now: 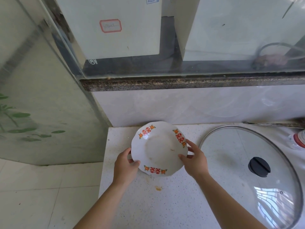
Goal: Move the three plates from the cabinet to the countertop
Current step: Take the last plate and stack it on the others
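Observation:
A white plate (158,146) with red double-happiness marks and small orange flowers on its rim is held over the back left corner of the speckled white countertop (165,200). My left hand (126,164) grips its left edge, thumb on the rim. My right hand (194,161) grips its right edge, thumb on top and fingers curled round. The plate is tilted slightly toward me. Whether it touches the counter I cannot tell. No other plate and no cabinet is in view.
A large glass pot lid (231,154) with a black knob (259,166) lies on the counter to the right. A red-capped container (298,139) sits at the far right edge. An orange stain (158,188) marks the counter. A window sill (181,83) runs behind; tiled floor (41,195) lies left.

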`<action>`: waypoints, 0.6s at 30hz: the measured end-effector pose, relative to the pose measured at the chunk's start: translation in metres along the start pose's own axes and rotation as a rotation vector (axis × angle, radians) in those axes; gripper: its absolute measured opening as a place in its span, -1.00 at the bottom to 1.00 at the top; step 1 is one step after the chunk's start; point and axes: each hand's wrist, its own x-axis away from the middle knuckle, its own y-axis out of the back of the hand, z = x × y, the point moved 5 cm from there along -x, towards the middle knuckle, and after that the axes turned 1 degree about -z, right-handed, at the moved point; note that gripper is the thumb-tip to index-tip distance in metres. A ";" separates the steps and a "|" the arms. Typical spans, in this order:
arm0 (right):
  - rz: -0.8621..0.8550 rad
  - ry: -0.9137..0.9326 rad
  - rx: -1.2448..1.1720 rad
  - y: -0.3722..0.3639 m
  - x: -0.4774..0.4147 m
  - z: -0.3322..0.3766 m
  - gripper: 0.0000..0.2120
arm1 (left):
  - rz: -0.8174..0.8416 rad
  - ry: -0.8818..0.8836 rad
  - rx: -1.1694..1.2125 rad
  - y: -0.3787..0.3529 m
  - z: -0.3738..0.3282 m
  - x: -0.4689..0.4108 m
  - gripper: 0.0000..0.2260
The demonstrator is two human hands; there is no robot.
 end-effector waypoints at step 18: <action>0.010 0.204 0.450 0.008 0.025 0.028 -0.43 | -0.010 0.006 -0.148 -0.004 -0.006 0.009 -0.48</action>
